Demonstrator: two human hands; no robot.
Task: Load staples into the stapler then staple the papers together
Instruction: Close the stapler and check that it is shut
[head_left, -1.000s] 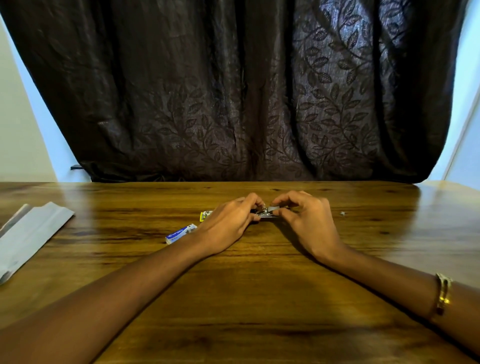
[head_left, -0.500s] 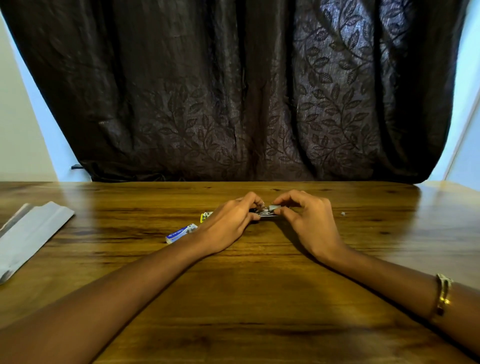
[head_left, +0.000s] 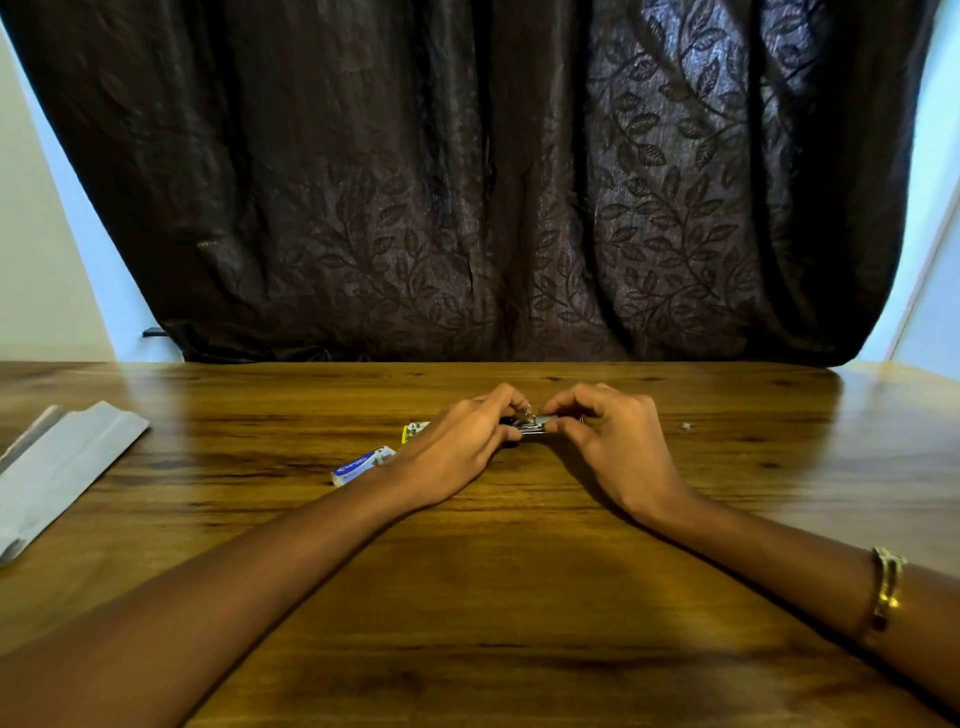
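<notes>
Now I see both hands pinching stapler (head_left: 535, 425) mid-surface: left hand (head_left: 457, 452) steadies body, right hand (head_left: 618, 447) fingers curl at magazine end, likely for seating staples. Staple box (head_left: 362, 464) just beside; papers (head_left: 57, 467) well apart, far left.

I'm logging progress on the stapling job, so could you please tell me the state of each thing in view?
stapler: on the table, held at both ends; open or closed cannot be told.
left hand: fingers curled round the stapler.
right hand: fingers pinching the stapler.
staple box: lying flat on the table, its far end open.
papers: lying flat at the far left, untouched, not yet stapled.
</notes>
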